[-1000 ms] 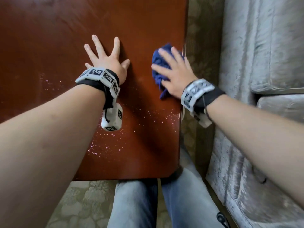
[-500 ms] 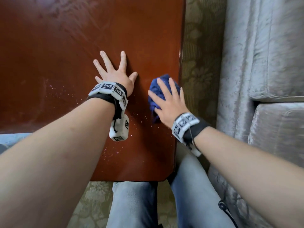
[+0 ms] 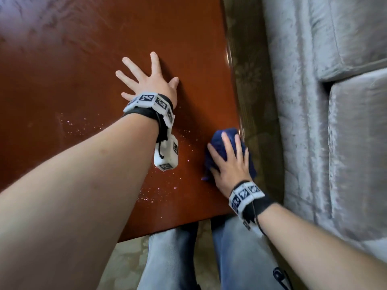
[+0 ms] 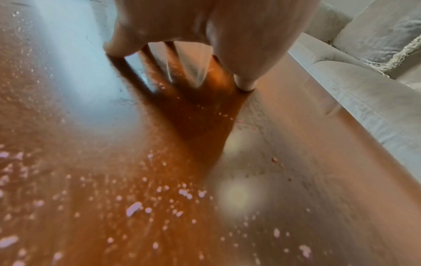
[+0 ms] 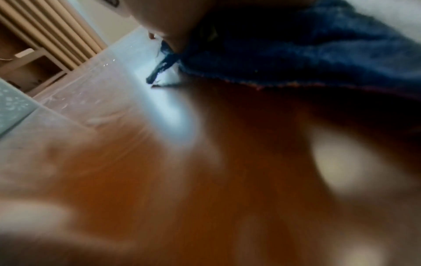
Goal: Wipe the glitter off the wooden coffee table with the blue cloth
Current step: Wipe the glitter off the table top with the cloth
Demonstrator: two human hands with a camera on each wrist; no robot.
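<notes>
The reddish-brown wooden coffee table (image 3: pixel 83 70) fills the left of the head view. Pink-white glitter (image 3: pixel 159 191) speckles its near part, under and beside my left forearm; the same specks (image 4: pixel 136 208) show large in the left wrist view. My left hand (image 3: pixel 148 78) lies flat on the wood with fingers spread, holding nothing. My right hand (image 3: pixel 228 162) presses the bunched blue cloth (image 3: pixel 215 149) onto the table beside its right edge, fingers straight over it. In the right wrist view the cloth (image 5: pixel 307 46) sits on blurred wood.
A grey velvet sofa (image 3: pixel 335 101) runs along the right, with a narrow strip of patterned carpet (image 3: pixel 249 80) between it and the table's right edge. My knees in jeans (image 3: pixel 167 258) sit below the near table edge.
My right hand has dragged the blue cloth along the right edge toward me, from the far part to the near part. The left hand has stayed flat on the table.
</notes>
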